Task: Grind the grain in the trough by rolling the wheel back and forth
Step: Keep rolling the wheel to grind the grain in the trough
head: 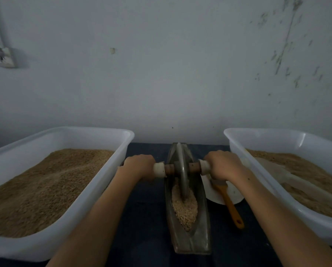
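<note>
1. Gripping the left end of the wooden axle (180, 169), the left hand (139, 166) has its fingers curled fully around the handle, beside a white sleeve (159, 170) on the axle.
2. The right hand (223, 165) holds the right end of the axle the same way, fingers wrapped around it beside a second white sleeve (204, 167).
3. The grey metal disc wheel (182, 170) stands upright on the axle between the two hands, at centre frame, with its lower edge down in the trough.
4. The long, boat-shaped grey metal trough (188, 237) lies lengthwise on the dark blue table (145, 218), running from centre frame toward the lower edge.
5. The pale coarse grain (184, 207) fills the trough channel on the near side of the wheel, touching the wheel's rim.
6. A large white plastic tub (80, 214) of brown granular material sits at the left of the frame, just beside the left forearm.
7. A second white plastic tub (257, 143) with similar brown contents sits at the right of the frame.
8. An orange-handled brush (229, 204) rests on a white plate (219, 197) between the trough and the right tub, partly hidden by the right hand.
9. A pale wall (171, 64) with flaked marks at upper right fills the upper frame.
</note>
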